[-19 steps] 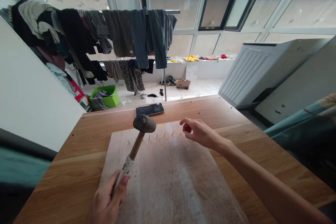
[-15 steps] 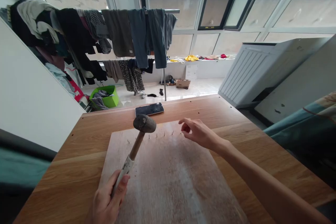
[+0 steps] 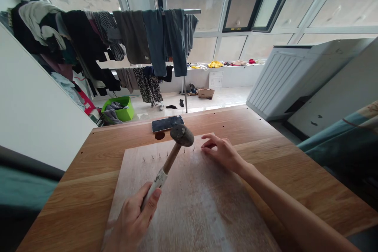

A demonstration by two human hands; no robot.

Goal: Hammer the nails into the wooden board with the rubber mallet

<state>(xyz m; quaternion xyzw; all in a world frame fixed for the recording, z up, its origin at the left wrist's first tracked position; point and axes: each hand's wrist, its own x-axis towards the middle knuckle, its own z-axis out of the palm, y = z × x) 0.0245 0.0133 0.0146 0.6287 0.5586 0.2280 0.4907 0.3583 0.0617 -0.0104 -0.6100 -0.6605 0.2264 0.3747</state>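
While the left hand (image 3: 134, 212) grips the hammer (image 3: 171, 158), all the action sits along the far edge of a pale, worn board (image 3: 206, 204). Its fingers are wrapped firmly around the white lower part of the handle, thumb laid along it, and the dark head (image 3: 182, 135) is up at the far end, leaning over to the right. From here it covers part of the board's edge and just overlaps the phone (image 3: 162, 125) in view.

Now to the row of nails (image 3: 193, 149)! They stand upright or slightly tilted in a line near that far edge, six of them in sight, with the hammer cutting across the line between the fourth and fifth visible ones.

Over at the right end, here's the right hand (image 3: 223, 152), low by the board's far right corner, just beside the last visible nail. Thumb and forefinger are close together, a narrow gap at most, the others curled; whether there's anything pinched between them, I can't tell.

The board lies flat on the wood-grain desk (image 3: 67, 181), the phone flat beyond it, with a dark round spot (image 3: 160, 136) just beside it. Past the desk, clothes (image 3: 132, 39) hang on a rack, and a green basket (image 3: 125, 113) stands below.
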